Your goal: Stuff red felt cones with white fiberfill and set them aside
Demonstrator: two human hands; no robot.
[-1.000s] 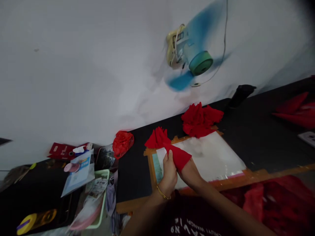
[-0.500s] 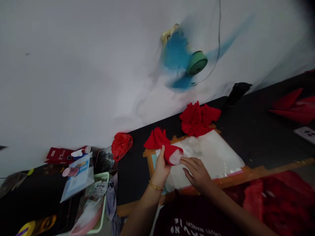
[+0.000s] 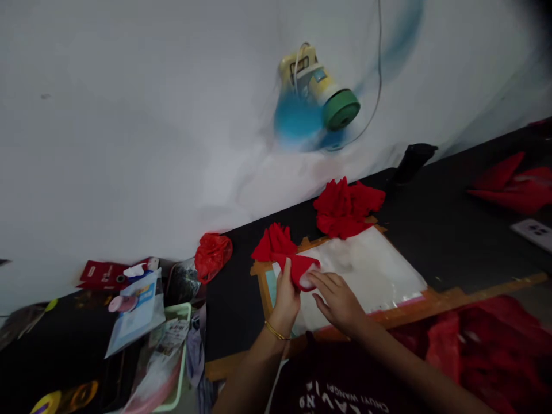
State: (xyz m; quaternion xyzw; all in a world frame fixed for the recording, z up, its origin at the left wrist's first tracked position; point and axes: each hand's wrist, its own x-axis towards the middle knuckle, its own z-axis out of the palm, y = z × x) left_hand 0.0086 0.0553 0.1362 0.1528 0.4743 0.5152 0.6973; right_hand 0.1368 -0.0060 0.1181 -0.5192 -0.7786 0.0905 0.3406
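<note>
My left hand [image 3: 288, 296] is closed round a red cloth piece [image 3: 297, 267] with a white inside, its thumb lying on the near side. The cloth's opening faces right. At that opening is my right hand [image 3: 334, 296], fingers stretched out and thumb apart, the fingertips touching the white inside. How far the fingertips reach in is hidden. Just beyond my left hand lies another bunched red cloth [image 3: 273, 241]. Under both hands is a white sheet [image 3: 371, 267], taped down along its edges with brown tape.
A larger heap of red cloth [image 3: 345, 207] lies at the sheet's far edge. A blue fan [image 3: 302, 118] spins on the wall. A black cup-like object [image 3: 414, 161] and a phone [image 3: 535, 230] are right; a red plastic bag [image 3: 213, 256] and a green basket [image 3: 184, 339] are left.
My right fingertips have moved left against the white inside of the red cloth. Its opening, round and wide before, now looks flatter and partly covered by the fingers.
</note>
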